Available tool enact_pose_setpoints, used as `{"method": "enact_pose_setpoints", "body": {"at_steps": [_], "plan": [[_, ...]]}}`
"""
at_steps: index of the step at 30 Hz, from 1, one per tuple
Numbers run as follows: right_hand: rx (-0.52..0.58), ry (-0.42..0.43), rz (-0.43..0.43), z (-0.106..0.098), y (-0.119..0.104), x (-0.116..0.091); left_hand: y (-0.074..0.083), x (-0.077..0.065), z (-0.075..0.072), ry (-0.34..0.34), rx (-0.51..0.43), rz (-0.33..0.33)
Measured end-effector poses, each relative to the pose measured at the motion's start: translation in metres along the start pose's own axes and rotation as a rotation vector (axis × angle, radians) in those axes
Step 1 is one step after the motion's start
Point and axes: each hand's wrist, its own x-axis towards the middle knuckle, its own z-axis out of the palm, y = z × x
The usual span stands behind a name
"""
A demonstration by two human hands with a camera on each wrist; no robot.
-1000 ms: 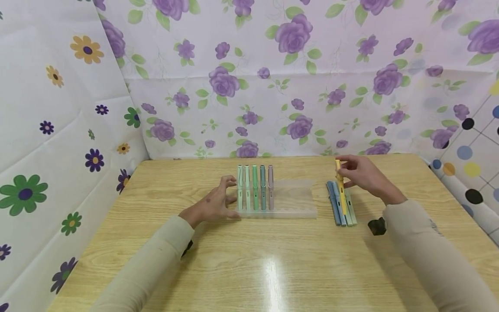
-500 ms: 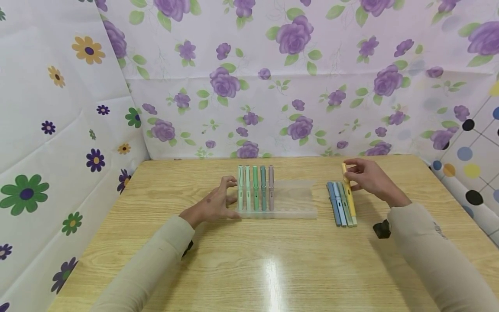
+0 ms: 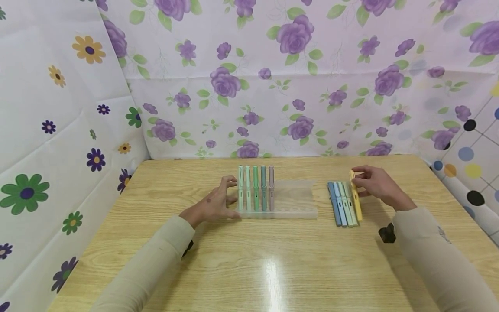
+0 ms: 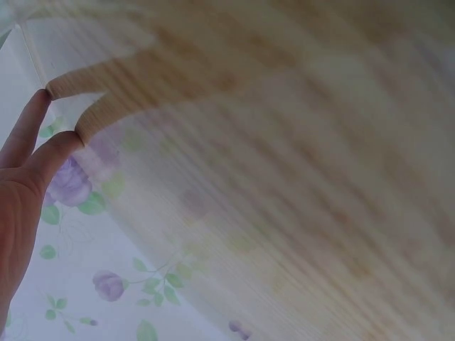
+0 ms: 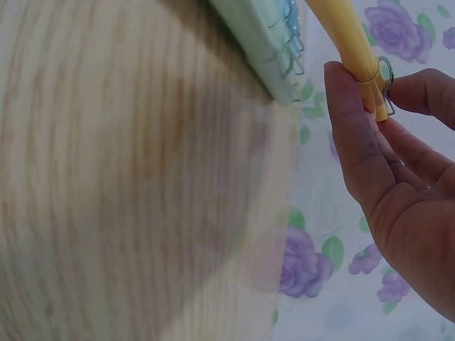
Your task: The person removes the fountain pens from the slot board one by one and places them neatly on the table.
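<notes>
My right hand [image 3: 379, 187] pinches a yellow pen [image 3: 356, 203] near its clip end. The pen slants just right of a row of capped pens [image 3: 340, 203], blue to pale green, lying side by side on the table. In the right wrist view, thumb and fingers hold the yellow pen [image 5: 346, 32] around its cap and wire clip. My left hand [image 3: 212, 206] rests spread at the left end of a clear pen stand [image 3: 296, 197], thumb at the front corner. Several green, teal and mauve pens [image 3: 255, 188] stand in its left part.
The wooden table [image 3: 234, 260] reaches back to a wall of flowered cloth [image 3: 261, 95]. Another printed cloth [image 3: 50, 143] hangs at the left, and a dotted one [image 3: 473, 169] at the right.
My right hand has carried the yellow pen rightward and down, from above the row of lying pens to its right side. The left hand and the stand have stayed put.
</notes>
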Motion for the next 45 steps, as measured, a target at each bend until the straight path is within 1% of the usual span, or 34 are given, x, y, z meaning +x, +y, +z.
{"method": "enact_pose_setpoints", "body": {"at_steps": [4, 12, 14, 19, 26, 33, 42, 45], "plan": [[0.004, -0.013, 0.02, 0.0, 0.008, 0.0, 0.002, -0.001, 0.0, 0.002, -0.001, -0.013], [0.005, -0.037, 0.072, 0.001, 0.019, 0.004, 0.002, -0.001, 0.0, -0.002, 0.003, 0.002], [-0.009, -0.038, 0.081, 0.001, 0.021, 0.005, 0.002, -0.001, 0.0, -0.002, 0.003, 0.006], [-0.064, -0.028, 0.124, 0.003, 0.026, 0.009, 0.001, -0.001, 0.0, 0.003, 0.012, -0.013], [-0.094, -0.027, 0.182, 0.007, 0.027, 0.014, 0.001, -0.001, 0.0, 0.002, 0.005, -0.019], [-0.112, -0.033, 0.198, 0.008, 0.021, 0.014, 0.002, -0.002, 0.0, -0.001, 0.002, -0.025], [-0.089, -0.036, 0.192, 0.009, 0.022, 0.014, 0.002, -0.001, 0.0, -0.004, -0.022, -0.038], [-0.09, -0.039, 0.19, 0.009, 0.022, 0.013, 0.002, -0.001, 0.0, -0.005, -0.016, -0.034]]}}
